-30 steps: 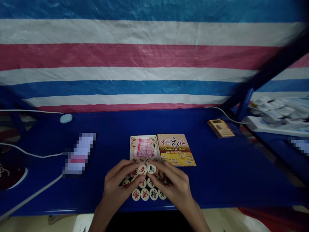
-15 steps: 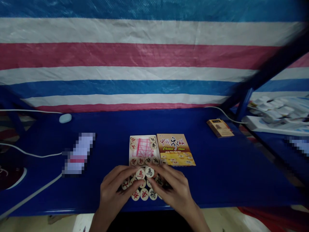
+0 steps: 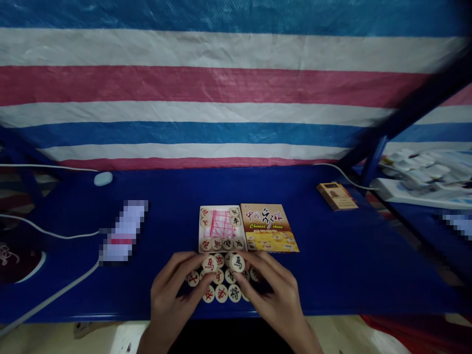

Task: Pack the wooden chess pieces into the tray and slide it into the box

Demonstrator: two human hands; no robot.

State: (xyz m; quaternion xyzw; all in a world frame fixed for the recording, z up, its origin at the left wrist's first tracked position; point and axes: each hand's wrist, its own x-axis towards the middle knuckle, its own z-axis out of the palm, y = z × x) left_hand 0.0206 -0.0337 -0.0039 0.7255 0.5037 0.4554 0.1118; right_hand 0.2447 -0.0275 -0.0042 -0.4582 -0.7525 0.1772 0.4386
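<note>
In the head view, our left hand (image 3: 173,284) pinches a red piece (image 3: 210,263), our right (image 3: 277,285) a black piece (image 3: 238,263); they have just parted, so each can be handled separately. Box (image 3: 207,233) beyond the fingers, rows of pieces (image 3: 221,293) nearer; open surface (image 3: 342,265) either side, its edge close on our side.

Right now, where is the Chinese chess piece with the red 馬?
In the head view, the red 馬 piece is pinched in the left hand, just left of the black 馬 piece in the right hand.
</note>
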